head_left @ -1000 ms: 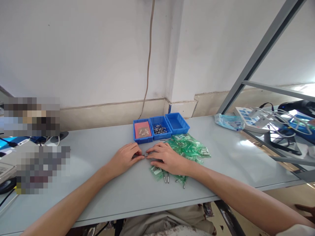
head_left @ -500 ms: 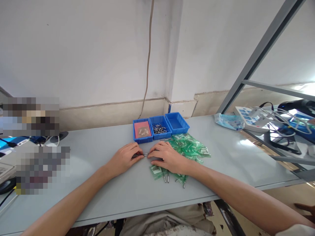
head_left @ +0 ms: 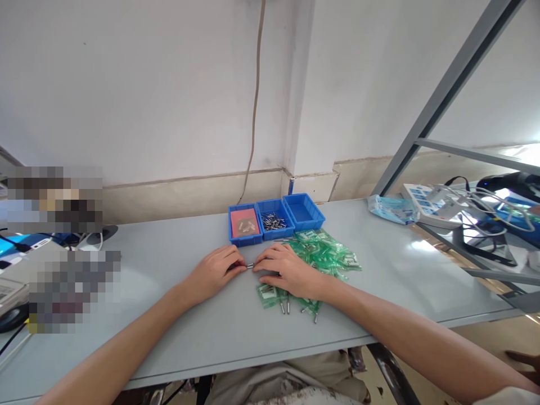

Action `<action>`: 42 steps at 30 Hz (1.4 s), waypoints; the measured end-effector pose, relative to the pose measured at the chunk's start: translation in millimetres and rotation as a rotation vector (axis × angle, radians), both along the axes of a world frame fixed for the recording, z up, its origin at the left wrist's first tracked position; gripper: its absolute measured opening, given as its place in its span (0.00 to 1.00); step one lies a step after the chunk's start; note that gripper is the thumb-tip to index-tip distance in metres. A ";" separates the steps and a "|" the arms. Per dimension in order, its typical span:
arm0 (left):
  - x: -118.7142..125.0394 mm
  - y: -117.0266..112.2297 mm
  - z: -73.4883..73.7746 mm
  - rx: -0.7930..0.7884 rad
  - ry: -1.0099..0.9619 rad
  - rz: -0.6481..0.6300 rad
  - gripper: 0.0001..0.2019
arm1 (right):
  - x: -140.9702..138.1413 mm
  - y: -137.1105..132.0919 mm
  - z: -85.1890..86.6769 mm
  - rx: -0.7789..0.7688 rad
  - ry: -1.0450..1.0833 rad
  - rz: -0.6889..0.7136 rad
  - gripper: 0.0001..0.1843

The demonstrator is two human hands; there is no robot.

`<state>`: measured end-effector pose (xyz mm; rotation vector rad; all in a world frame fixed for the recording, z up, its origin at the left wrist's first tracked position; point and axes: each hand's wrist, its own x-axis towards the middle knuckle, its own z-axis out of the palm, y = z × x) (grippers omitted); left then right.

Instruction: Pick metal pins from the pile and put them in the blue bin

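Observation:
Between my two hands is a small metal pin (head_left: 250,265), lying low over the grey table. My left hand (head_left: 219,271) is closed, with thumb and fingertips pinching the pin's left end. From the right, the curled fingers of my right hand (head_left: 287,270) grip its other end. Much of the pin is hidden by the fingertips. Green plastic packets (head_left: 324,252) lie in a pile behind and under my right hand. Several loose metal pins (head_left: 288,305) rest by the near edge of the pile.
Three blue bins stand at the back: a bin (head_left: 245,241) holding a pink sheet and a small clear bag, a bin (head_left: 278,232) of metal pins, and a bare bin (head_left: 304,211). A grey metal frame (head_left: 442,95), a power strip (head_left: 430,205) and cables are at right. A blurred person is at left.

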<state>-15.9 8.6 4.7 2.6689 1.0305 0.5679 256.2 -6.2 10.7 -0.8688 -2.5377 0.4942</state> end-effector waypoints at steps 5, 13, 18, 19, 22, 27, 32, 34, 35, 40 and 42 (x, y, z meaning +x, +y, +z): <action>0.9 -0.7 0.6 -0.027 -0.005 0.010 0.09 | -0.4 0.2 -1.4 0.007 0.009 -0.003 0.13; 3.3 -1.4 2.0 -0.079 -0.017 0.037 0.10 | 1.0 2.0 -1.5 -0.045 0.005 0.004 0.14; 3.1 -1.9 1.9 -0.088 -0.021 0.041 0.10 | -1.1 3.2 -2.1 -0.068 0.016 0.006 0.14; 2.6 -1.7 1.6 -0.091 -0.023 0.042 0.10 | -1.5 3.5 -2.3 -0.071 0.018 0.007 0.13; 1.4 -1.0 0.7 -0.095 -0.027 0.034 0.09 | -2.1 4.0 -3.1 -0.074 0.031 0.015 0.13; 2.4 -1.1 2.3 -0.100 -0.019 0.036 0.10 | -2.3 4.0 -2.8 -0.085 0.052 0.037 0.14; 3.7 -2.4 4.9 -0.083 -0.017 0.027 0.11 | -2.7 3.7 -3.0 -0.078 0.045 0.042 0.15; 3.8 -2.6 5.1 -0.089 -0.013 0.027 0.12 | -2.5 3.6 -4.1 -0.077 0.041 0.042 0.15; 3.9 -2.5 5.0 -0.092 -0.008 0.028 0.12 | -2.4 3.5 -4.7 -0.075 0.037 0.042 0.15; 3.6 -1.3 3.0 -0.086 -0.003 0.024 0.12 | -2.1 2.1 -5.3 -0.048 0.031 0.034 0.16; 3.1 -0.7 2.1 -0.093 -0.009 0.024 0.11 | -2.4 1.5 -4.6 -0.039 0.041 0.035 0.16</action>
